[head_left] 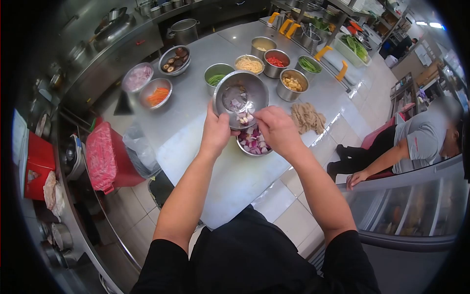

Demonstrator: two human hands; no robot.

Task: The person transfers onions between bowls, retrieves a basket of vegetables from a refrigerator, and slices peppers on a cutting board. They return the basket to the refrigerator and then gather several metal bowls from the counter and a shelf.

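My left hand (216,128) grips the side of a steel mixing bowl (223,90), thumb over the rim. The bowl is tilted toward me, with a few onion pieces (236,104) inside and pale purple-white pieces (245,118) at its lower edge. Right at that edge, my right hand (280,128) has its fingers curled together; what they pinch is hidden. Beneath both sits a second bowl (255,154) full of chopped red onion (253,140), partly covered by the tilted one. A white cutting board (220,188) lies under my forearms.
Around stand containers of green beans (215,78), shredded yellow strips (248,64), red pieces (277,61), yellow chunks (293,84), carrots (157,96) and mushrooms (175,61). A tan cloth (307,118) lies at right. Another person (416,137) leans by a glass-topped freezer (406,210).
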